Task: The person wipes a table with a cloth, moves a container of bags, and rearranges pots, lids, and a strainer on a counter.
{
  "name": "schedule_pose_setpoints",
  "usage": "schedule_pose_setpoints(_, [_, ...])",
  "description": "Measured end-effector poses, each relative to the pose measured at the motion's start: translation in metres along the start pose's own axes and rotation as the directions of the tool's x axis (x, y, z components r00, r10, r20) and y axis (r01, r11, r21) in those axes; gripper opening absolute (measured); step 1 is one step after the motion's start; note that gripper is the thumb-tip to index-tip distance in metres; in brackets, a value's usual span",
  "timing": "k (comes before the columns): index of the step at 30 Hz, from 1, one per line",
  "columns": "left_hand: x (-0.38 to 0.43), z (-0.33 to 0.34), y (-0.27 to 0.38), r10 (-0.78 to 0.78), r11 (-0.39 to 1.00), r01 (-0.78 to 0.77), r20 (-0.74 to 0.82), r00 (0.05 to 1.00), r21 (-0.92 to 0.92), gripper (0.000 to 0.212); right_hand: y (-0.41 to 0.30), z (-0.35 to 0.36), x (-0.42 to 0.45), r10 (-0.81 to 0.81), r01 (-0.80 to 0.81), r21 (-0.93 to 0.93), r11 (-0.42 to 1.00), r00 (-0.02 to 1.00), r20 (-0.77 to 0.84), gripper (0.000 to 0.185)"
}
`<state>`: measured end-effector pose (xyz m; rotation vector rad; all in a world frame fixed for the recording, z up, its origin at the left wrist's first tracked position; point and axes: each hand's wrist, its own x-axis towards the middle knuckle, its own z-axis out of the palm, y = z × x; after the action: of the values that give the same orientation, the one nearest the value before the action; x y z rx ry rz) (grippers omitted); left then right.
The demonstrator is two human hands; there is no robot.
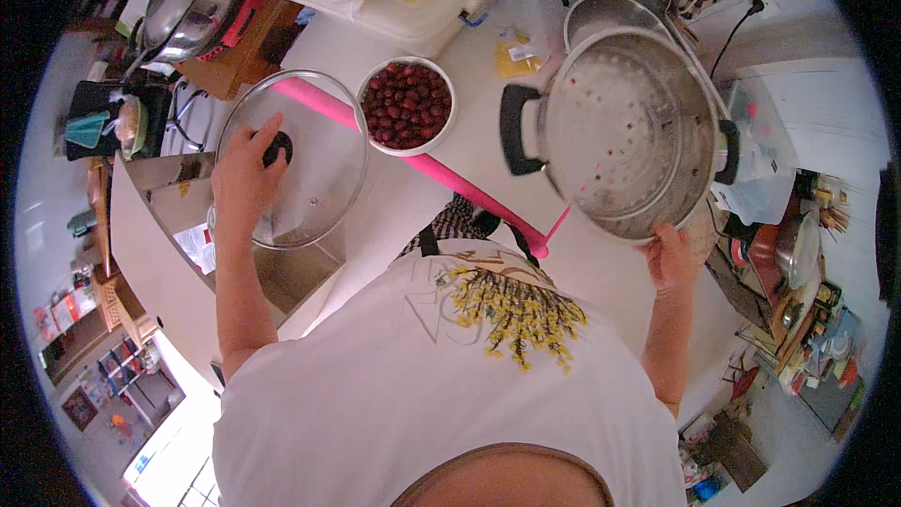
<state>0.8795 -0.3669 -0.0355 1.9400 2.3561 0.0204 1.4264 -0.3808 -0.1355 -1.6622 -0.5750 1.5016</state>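
My left hand (pixel 246 179) grips the black knob (pixel 279 149) of a round glass lid (pixel 324 176) with a metal rim, held above an open drawer (pixel 288 282). With my right hand (pixel 669 257) I hold the near rim of a metal steamer pot (pixel 626 134), tilted so its inside faces me. Holes dot the pot's bottom, and it has two black side handles (pixel 519 130). Between my hands stands a white bowl (pixel 454 113) full of dark red fruits (pixel 406 104) that look like jujubes.
A pink strip (pixel 471 201) runs along the counter's near edge. Behind the bowl are a white lidded box (pixel 415 28) with packets on it and a clear plastic bag (pixel 521 49). Another metal pot (pixel 193 28) stands at the upper left, and a clear plastic container (pixel 757 176) at right.
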Motion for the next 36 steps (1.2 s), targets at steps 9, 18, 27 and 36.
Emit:
schedule_pose_setpoints(9, [-0.02,0.01,0.009,-0.017,0.982,0.0,-0.088,0.996,-0.187,0.042,0.092,0.033,-0.036,0.174,-0.182,0.043,0.982,0.974,0.146,0.045])
schedule_pose_setpoints(18, [-0.002,0.03,0.087,0.4,0.907,-0.409,-0.098,0.911,-0.1,0.047,0.167,0.081,0.02,0.204,-0.204,0.162,0.965,0.979,0.014,0.045])
schedule_pose_setpoints(27, [0.025,0.115,0.237,0.74,0.659,-0.714,0.037,0.671,-0.237,0.043,0.201,0.084,0.041,0.178,-0.216,0.18,0.96,0.963,0.202,0.057])
schedule_pose_setpoints(36, [0.027,0.198,0.298,0.815,0.579,-0.79,0.173,0.553,-0.201,0.047,0.216,0.018,-0.016,0.282,-0.283,0.026,0.959,0.958,0.059,0.045])
